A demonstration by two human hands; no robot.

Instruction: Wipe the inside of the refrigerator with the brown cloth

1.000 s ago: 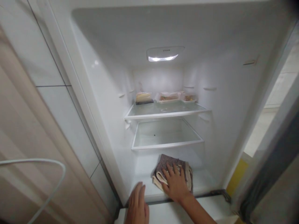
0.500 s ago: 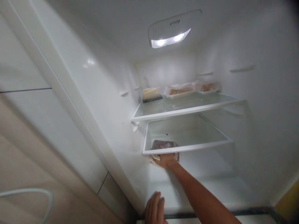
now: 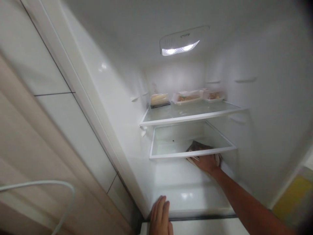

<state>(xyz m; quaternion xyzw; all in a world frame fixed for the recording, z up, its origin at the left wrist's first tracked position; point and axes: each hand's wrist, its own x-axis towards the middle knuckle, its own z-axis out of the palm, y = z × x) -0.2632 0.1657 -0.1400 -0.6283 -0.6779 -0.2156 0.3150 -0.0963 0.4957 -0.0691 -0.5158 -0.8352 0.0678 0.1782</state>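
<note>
Inside a lit refrigerator, my right hand (image 3: 207, 163) reaches under the lower glass shelf (image 3: 168, 156) and presses a brown and beige cloth (image 3: 198, 147) against the inner surface there. Part of the cloth shows through the glass; the rest bunches around my fingers. At the front left edge of the compartment rests my left hand (image 3: 160, 213), fingers stretched out and lying flat, with nothing in it.
On the upper glass shelf (image 3: 186, 114) sit a pack of pale yellow sticks (image 3: 160, 100) and wrapped food trays (image 3: 188, 97). A lamp (image 3: 181, 49) glows at the top. Left are a tiled wall (image 3: 80, 127) and a pale cable (image 3: 49, 182).
My right hand has swept the cloth to the right beneath the lower shelf. My left hand stays at the front edge. The view has shifted slightly.
</note>
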